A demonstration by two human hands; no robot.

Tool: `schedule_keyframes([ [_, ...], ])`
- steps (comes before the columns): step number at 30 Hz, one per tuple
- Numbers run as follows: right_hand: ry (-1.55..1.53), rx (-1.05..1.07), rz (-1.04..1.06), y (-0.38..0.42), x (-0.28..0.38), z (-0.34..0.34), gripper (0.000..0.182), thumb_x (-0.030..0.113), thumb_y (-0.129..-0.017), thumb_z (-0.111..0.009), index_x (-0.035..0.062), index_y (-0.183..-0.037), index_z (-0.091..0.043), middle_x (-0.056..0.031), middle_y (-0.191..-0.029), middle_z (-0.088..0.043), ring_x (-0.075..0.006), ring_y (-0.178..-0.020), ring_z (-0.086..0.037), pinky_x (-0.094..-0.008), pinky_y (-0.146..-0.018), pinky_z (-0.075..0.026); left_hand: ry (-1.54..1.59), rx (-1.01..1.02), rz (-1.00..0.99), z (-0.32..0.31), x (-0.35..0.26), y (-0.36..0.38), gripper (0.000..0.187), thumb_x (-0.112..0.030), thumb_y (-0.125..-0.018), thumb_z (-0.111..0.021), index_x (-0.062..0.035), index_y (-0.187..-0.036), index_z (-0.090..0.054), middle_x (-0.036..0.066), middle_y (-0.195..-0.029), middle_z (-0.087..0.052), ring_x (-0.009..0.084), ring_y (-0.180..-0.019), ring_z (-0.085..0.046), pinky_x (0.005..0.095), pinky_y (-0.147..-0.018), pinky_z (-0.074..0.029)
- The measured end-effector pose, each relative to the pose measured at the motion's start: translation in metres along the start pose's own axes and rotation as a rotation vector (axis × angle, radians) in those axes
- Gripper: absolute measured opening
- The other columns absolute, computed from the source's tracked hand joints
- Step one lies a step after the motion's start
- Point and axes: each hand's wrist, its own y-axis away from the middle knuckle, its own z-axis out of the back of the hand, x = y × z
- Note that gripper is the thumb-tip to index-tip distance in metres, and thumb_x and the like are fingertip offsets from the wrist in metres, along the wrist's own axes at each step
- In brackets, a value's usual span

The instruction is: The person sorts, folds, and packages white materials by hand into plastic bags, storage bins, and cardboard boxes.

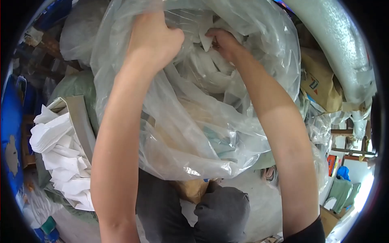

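Note:
A large clear plastic bag [170, 133] stands wide open in front of me, with its mouth upward and its film creased and shiny. My left hand [156, 38] is closed at the far left of its mouth, on the plastic film, the fingertips hidden behind the hand. My right hand [225, 43] reaches inside the mouth, thumb and fingers pinched on a thin white piece [206, 39] like paper or cloth. Below that hand, more soft white pieces [208, 71] lie bunched together in the bag.
On the left, a carton [81, 121] is full of stacked white sheets [60, 150]. A blue drum-like surface [12, 141] stands at the far left. A brown printed sack [320, 81] and a roll of translucent wrap [332, 36] are on the right. My knees [223, 212] are below the bag.

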Motion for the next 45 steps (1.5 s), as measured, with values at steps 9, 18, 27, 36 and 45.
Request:
schedule_keyframes([
  [9, -0.162, 0.109, 0.182, -0.069, -0.01, -0.032, 0.06, 0.024, -0.091, -0.066, 0.0083, -0.146, -0.048, -0.0129, -0.143, -0.052, -0.0296, -0.132, -0.047, -0.0429, -0.111, -0.037, 0.007, -0.26, -0.096, 0.005, 0.002, 0.036, 0.061, -0.001, -0.082, -0.053, 0.0026, -0.143, -0.049, 0.025, -0.097, -0.068, 0.0397, -0.081, -0.064, 0.0443, -0.078, -0.052],
  [18, -0.365, 0.218, 0.456, -0.088, 0.007, -0.041, 0.061, 0.03, -0.102, -0.058, 0.0131, -0.157, -0.037, -0.0107, -0.159, -0.039, -0.0264, -0.15, -0.029, -0.0403, -0.126, -0.019, 0.062, -0.176, -0.075, -0.007, 0.008, 0.067, 0.074, 0.007, -0.077, -0.052, 0.0, -0.15, -0.042, 0.024, -0.081, -0.069, 0.0419, -0.067, -0.064, 0.0479, -0.071, -0.054],
  [27, -0.422, 0.097, 0.332, -0.086, -0.011, -0.053, 0.051, 0.03, -0.101, -0.059, 0.007, -0.145, -0.048, -0.012, -0.144, -0.051, -0.0273, -0.132, -0.044, -0.0411, -0.113, -0.033, 0.244, -0.035, 0.038, 0.007, -0.008, 0.103, 0.066, -0.001, -0.083, -0.059, 0.0002, -0.148, -0.046, 0.028, -0.116, -0.067, 0.0447, -0.103, -0.066, 0.044, -0.091, -0.052],
  [36, -0.851, 0.094, 0.367, -0.044, -0.043, 0.021, 0.044, 0.029, -0.1, -0.06, 0.0009, -0.134, -0.059, -0.0133, -0.129, -0.063, -0.0281, -0.114, -0.059, -0.0418, -0.099, -0.048, 0.389, -0.048, 0.019, -0.003, 0.007, 0.1, 0.066, -0.003, -0.083, -0.061, 0.0003, -0.148, -0.046, 0.027, -0.125, -0.063, 0.0419, -0.113, -0.061, 0.0413, -0.099, -0.049],
  [45, -0.42, 0.186, -0.276, 0.09, -0.041, 0.096, 0.039, 0.027, -0.09, -0.071, 0.0017, -0.119, -0.068, -0.0099, -0.1, -0.07, -0.0182, -0.076, -0.063, -0.034, -0.066, -0.055, 0.695, 0.039, 0.241, -0.016, 0.0, 0.106, 0.056, -0.005, -0.087, -0.063, 0.0033, -0.14, -0.053, 0.021, -0.122, -0.065, 0.0328, -0.112, -0.062, 0.0381, -0.098, -0.049],
])
